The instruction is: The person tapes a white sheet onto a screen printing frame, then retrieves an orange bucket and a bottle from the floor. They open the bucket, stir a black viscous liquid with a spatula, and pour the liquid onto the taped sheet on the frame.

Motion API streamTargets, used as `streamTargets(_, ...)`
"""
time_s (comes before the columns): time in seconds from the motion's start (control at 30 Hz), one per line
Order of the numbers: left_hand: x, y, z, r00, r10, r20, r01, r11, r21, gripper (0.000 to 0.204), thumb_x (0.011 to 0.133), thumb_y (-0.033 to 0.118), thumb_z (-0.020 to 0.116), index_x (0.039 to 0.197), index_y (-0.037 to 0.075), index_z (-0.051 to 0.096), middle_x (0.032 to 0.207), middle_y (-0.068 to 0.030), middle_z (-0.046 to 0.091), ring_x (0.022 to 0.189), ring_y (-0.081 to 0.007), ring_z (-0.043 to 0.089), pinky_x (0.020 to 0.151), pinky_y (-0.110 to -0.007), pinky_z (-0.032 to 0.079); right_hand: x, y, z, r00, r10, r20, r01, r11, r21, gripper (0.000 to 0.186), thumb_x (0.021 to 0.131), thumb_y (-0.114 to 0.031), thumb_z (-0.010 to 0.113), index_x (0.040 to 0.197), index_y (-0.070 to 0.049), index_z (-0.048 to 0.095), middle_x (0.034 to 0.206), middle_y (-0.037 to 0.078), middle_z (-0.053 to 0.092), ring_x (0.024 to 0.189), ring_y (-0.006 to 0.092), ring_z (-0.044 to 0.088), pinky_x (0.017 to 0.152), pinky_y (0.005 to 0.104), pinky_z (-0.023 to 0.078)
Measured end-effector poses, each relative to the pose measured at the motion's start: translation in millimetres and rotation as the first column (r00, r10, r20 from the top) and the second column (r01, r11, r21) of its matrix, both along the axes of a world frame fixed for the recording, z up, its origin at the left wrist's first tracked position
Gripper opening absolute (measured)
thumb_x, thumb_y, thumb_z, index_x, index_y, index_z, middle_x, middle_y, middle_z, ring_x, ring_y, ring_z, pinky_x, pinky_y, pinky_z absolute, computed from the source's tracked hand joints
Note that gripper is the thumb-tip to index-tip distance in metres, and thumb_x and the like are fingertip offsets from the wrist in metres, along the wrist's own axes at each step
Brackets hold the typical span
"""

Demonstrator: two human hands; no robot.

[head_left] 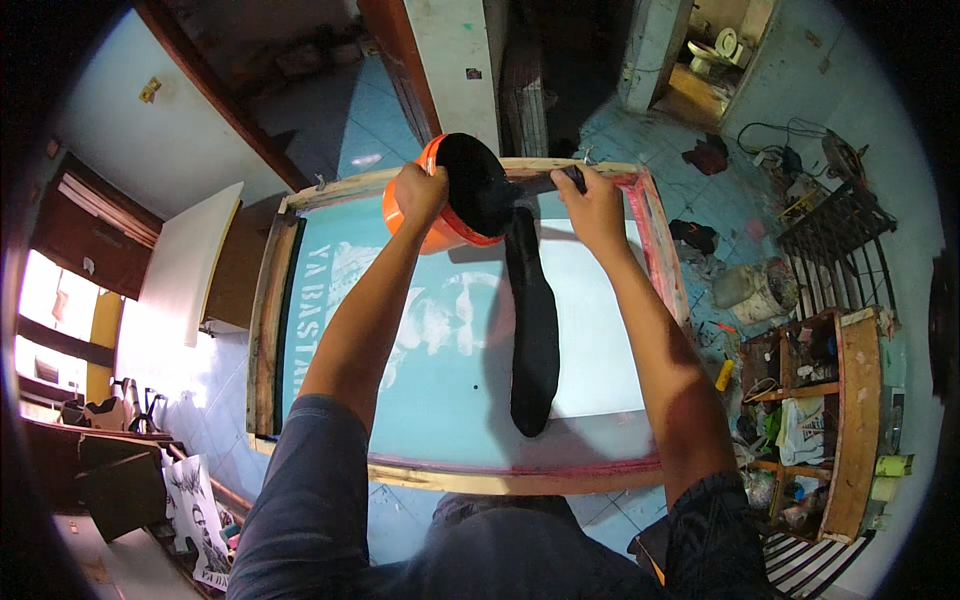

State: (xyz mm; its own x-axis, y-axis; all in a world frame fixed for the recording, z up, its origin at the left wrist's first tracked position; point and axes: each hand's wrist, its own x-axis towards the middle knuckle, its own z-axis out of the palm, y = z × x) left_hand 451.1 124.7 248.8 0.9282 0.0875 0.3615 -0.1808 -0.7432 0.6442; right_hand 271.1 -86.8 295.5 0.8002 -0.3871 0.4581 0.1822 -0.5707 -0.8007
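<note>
My left hand (426, 196) is closed on the rim of an orange bucket (398, 212), tipped on its side over the far part of a screen-printing frame (420, 474). Black ink coats the bucket's inside. From below its mouth a long, thick strip of black ink (535, 335) runs toward me across the mesh (430, 400). In my right hand (598, 212) is a spatula with a dark handle (574, 178); its blade, partly lost against the dark background, points left at the bucket's mouth. Pale stencil lettering and a figure show on the mesh, left of the ink.
On the right stands a wooden shelf (852, 420) crammed with odds and ends, near a dirty pale bucket (755, 290) and a metal rack (840, 235). A white board (190, 265) leans at the left, above a printed sheet (195, 515). Blue tiles cover the floor.
</note>
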Motion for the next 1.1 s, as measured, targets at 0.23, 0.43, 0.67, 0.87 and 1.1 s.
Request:
streamTargets(0.23,41,-44,-21,0.997,-0.017,-0.072,0.022,0.998,0.062,0.040,0.079,0.036,0.067,0.084,-0.004,0.065,0.087,-0.0255,0.069,0.086,-0.0428,0.068,0.078,-0.051,0.053,45,-24,-23,0.998,-0.062,0.030,0.064,0.994,-0.086,0.030,0.093,-0.031,0.066,0.094,-0.001,0.069,0.070,0.007,0.068,0.064,0.0153,0.064,0.061,0.0321,0.048)
streamTargets(0.43,54,-62,-36,0.998,0.017,-0.053,-0.013,0.998,0.061,0.035,0.079,0.034,0.070,0.084,0.000,0.065,0.087,-0.0224,0.069,0.087,-0.0411,0.068,0.078,-0.050,0.053,53,-18,-23,0.999,-0.048,-0.014,0.047,0.994,-0.099,0.029,0.093,-0.027,0.066,0.096,0.001,0.069,0.071,0.013,0.067,0.062,0.0174,0.062,0.060,0.0336,0.047)
streamTargets(0.67,59,-79,-31,0.996,-0.054,-0.066,0.061,0.993,0.105,0.034,0.080,0.030,0.072,0.092,-0.001,0.063,0.096,-0.0219,0.067,0.091,-0.0399,0.067,0.079,-0.050,0.054,55,-15,-24,0.999,-0.033,0.033,0.034,0.999,-0.042,0.030,0.091,-0.026,0.066,0.095,0.004,0.068,0.080,0.022,0.069,0.077,0.0369,0.069,0.068,0.0426,0.051)
streamTargets(0.87,71,-86,-34,0.996,-0.064,0.069,0.057,0.995,0.087,0.033,0.079,0.029,0.073,0.089,-0.001,0.061,0.093,-0.0220,0.066,0.086,-0.0408,0.067,0.076,-0.050,0.054,57,-15,-27,0.997,-0.049,0.063,0.053,0.997,-0.063,0.029,0.091,-0.026,0.067,0.098,0.002,0.069,0.080,0.020,0.069,0.074,0.0321,0.068,0.067,0.0395,0.051)
streamTargets(1.1,71,-91,-27,0.998,-0.066,0.017,0.065,0.996,0.064,0.031,0.080,0.028,0.073,0.088,0.000,0.062,0.092,-0.0214,0.066,0.086,-0.0411,0.067,0.075,-0.050,0.053,53,-20,-28,0.999,-0.051,0.015,0.051,0.998,-0.024,0.029,0.091,-0.026,0.066,0.097,0.002,0.069,0.082,0.021,0.070,0.078,0.0361,0.070,0.070,0.0423,0.052)
